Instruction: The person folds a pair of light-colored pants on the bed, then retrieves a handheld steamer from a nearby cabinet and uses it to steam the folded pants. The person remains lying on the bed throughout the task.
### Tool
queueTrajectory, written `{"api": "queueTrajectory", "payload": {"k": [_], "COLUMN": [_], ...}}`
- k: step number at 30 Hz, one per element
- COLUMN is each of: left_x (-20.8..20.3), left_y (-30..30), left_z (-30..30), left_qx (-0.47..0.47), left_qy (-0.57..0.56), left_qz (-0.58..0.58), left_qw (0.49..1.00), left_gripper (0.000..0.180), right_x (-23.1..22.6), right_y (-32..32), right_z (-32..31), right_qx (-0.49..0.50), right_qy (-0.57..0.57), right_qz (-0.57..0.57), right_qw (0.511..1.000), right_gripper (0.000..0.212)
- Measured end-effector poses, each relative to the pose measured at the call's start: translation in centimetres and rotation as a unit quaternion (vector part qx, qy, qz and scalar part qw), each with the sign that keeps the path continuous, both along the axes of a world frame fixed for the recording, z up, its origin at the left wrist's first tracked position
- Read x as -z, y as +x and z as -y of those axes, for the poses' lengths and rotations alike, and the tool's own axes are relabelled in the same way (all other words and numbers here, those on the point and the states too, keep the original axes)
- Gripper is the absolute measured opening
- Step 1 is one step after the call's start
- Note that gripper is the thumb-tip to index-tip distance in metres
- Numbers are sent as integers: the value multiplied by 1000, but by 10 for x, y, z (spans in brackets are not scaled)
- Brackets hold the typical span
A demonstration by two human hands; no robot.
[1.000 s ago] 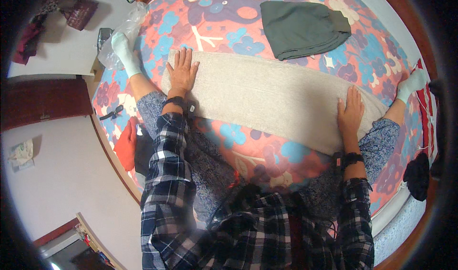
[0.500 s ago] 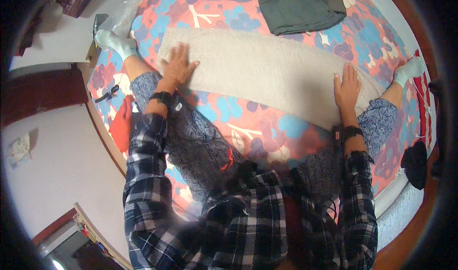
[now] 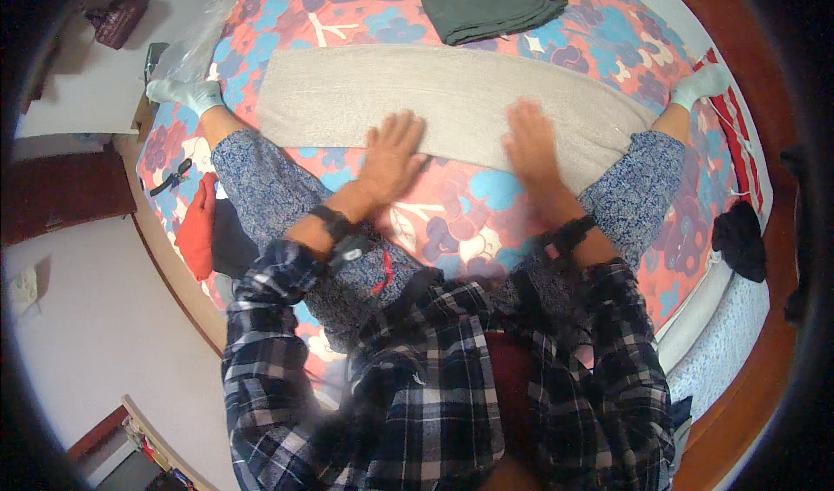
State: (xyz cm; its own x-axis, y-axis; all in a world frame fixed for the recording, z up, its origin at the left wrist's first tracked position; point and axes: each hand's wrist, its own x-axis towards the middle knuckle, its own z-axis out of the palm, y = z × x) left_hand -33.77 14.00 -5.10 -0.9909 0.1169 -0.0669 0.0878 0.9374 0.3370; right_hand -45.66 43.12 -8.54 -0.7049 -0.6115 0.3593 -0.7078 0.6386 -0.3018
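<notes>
A long, flat piece of beige cloth (image 3: 347,92), possibly a folded garment, lies across the bed between my spread legs. My left hand (image 3: 393,155) is at the cloth's near edge, palm down with its fingers spread. A little to the right, my right hand (image 3: 532,144) is over the same edge, its fingers stretched out and smeared by motion. Neither hand grips anything. Past the cloth's far edge sits a folded dark green garment (image 3: 491,5).
The bed has a flowered pink and blue sheet (image 3: 443,230). Red cloth (image 3: 198,230) and a black strap-like item (image 3: 172,177) lie by my left leg. A clear plastic bag (image 3: 195,44) is at the far left. Black cloth (image 3: 738,241) hangs at the right edge.
My hands have come inward from the cloth's two ends toward its near middle. The view has shifted slightly, and the cloth stays spread flat.
</notes>
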Motion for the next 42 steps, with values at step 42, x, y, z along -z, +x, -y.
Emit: {"api": "queueTrajectory", "payload": {"k": [42], "left_x": [54], "left_y": [-16], "left_z": [338], "left_qx": [-341], "left_qy": [4], "left_qz": [40], "left_qw": [939], "left_gripper": [62], "right_x": [-19], "right_y": [64], "right_z": [-13], "right_qx": [78], "right_qy": [189], "right_qz": [66], "right_qw": [977], "right_gripper": [75]}}
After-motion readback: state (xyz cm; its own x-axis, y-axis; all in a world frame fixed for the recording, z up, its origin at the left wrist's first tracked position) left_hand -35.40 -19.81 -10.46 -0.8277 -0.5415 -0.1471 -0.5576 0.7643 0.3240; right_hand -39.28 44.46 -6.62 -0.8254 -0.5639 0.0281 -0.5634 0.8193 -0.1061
